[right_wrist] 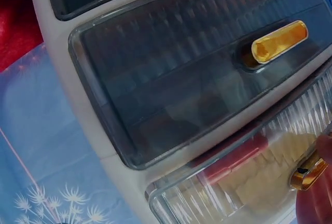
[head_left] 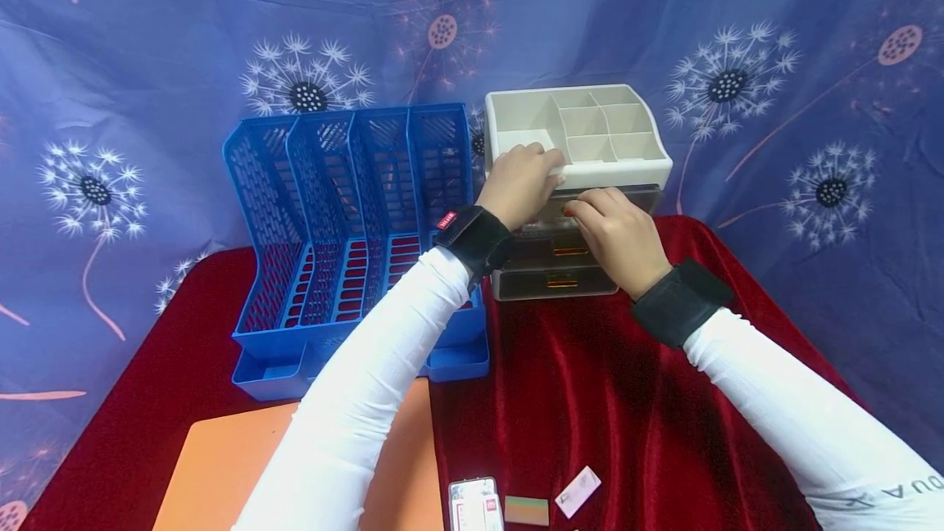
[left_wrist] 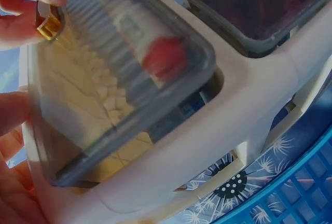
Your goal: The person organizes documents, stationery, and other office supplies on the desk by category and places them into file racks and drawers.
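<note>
A white desktop drawer organizer [head_left: 583, 174] has dark see-through drawers below a divided top tray. My left hand [head_left: 519, 179] holds the organizer's upper front rim with bent fingers. My right hand [head_left: 615, 232] pinches the gold handle [left_wrist: 50, 26] of the top drawer [left_wrist: 104, 105]. This drawer stands slightly out from the white frame, as the left wrist view shows. Through its clear wall show a red-ended item [left_wrist: 165, 58] and pale contents, blurred. In the right wrist view the middle drawer [right_wrist: 171, 89] sits in its frame, with its own gold handle [right_wrist: 280, 42].
A blue mesh file rack [head_left: 354, 326] stands left of the organizer. An orange board [head_left: 236, 449] lies in front under my left forearm. A small clear case [head_left: 475, 506], striped sticky notes [head_left: 527, 510] and a white eraser-like block [head_left: 578, 492] lie on the red cloth [head_left: 560, 400].
</note>
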Available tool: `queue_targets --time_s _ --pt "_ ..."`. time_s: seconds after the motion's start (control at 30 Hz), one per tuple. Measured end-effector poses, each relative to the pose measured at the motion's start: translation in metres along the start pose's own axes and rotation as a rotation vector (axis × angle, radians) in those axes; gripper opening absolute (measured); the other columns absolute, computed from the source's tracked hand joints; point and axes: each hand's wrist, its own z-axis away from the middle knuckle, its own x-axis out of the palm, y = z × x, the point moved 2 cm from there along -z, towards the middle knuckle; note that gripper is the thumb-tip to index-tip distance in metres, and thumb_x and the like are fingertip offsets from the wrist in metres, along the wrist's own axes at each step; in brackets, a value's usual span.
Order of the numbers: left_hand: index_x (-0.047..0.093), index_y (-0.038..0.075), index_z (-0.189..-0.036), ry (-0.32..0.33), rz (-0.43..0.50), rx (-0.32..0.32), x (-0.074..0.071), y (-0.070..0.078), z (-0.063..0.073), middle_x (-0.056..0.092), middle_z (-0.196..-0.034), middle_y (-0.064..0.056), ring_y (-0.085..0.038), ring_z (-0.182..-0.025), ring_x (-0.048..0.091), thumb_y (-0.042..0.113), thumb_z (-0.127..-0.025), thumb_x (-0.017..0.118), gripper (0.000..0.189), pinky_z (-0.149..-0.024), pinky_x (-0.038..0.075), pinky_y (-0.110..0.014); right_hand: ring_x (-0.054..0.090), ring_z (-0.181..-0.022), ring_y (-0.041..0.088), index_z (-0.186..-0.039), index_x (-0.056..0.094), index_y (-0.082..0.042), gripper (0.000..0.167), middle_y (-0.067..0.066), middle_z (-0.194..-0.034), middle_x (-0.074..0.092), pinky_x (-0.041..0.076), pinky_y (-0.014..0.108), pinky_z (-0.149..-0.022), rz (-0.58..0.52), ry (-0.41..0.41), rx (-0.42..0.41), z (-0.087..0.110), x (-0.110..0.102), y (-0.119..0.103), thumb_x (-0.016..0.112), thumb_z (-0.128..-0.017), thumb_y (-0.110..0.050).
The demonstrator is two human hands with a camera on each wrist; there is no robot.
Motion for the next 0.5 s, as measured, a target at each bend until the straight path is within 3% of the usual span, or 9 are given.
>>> queue_targets --time_s 0.5 --pt "0.063 0.016 -0.117 0.023 -0.011 0.008 -0.001 0.0 0.0 0.066 -0.106 -0.005 -0.022 -0.095 0.061 0.028 -0.094 0.057 0.027 -0.079 0.047 -0.035 0.057 -0.086 0.035 -0.093 0.065 0.003 0.011 0.017 -0.092 0.063 0.047 0.044 -0.077 -0.035 0.068 0.031 -0.001 0.015 0.011 0.064 -0.082 0.006"
